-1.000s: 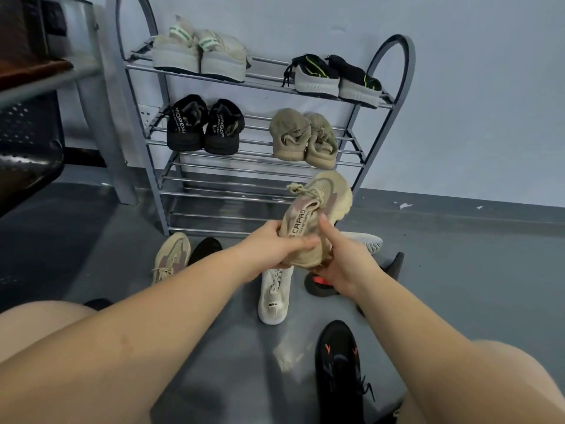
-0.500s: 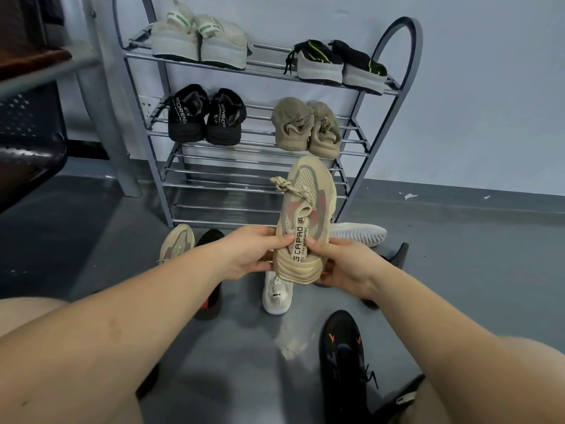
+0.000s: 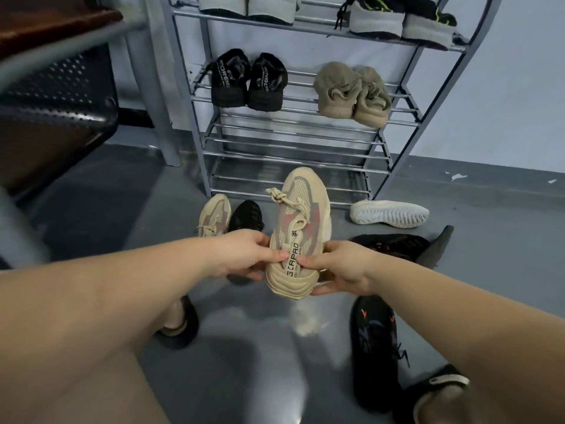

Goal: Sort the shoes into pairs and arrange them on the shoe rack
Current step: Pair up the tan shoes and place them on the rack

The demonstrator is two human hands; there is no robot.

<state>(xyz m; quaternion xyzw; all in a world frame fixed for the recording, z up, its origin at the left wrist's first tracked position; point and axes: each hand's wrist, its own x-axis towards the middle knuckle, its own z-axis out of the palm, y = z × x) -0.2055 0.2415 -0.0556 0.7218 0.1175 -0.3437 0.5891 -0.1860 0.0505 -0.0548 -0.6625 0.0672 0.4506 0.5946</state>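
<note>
Floor (image 3: 214, 362): grey and glossy, carrying the loose shoes in front of the rack.
Shoe rack (image 3: 293, 139): grey metal, rail shelves, against the pale wall; its lower shelves hold nothing.
Top shelf: a pale grey pair (image 3: 247, 7) on the left, a black pair with green accents (image 3: 397, 19) on the right, both partly cut off by the frame edge.
Second shelf: a black pair (image 3: 249, 82) on the left, heels outward; an olive pair (image 3: 351, 93) on the right.
Black shoe with orange marks (image 3: 374, 341): on the floor at lower right, near the right forearm.
Black shoe behind the right hand (image 3: 397, 244): lies on the floor, partly hidden.
White shoe (image 3: 389, 214): on its side, sole showing, just right of the rack's foot.
Held beige shoe (image 3: 299, 234): lifted above the floor, toe pointing at the rack, heel toward the person, in front of the bottom shelf.
Matching beige shoe (image 3: 214, 217): on the floor left of the held one, touching a black shoe (image 3: 246, 217).
Left hand (image 3: 244, 255): fingers and thumb curled round the held shoe's heel from the left.
Right hand (image 3: 342, 267): fingers grasp the same heel from the right, thumb on top.
</note>
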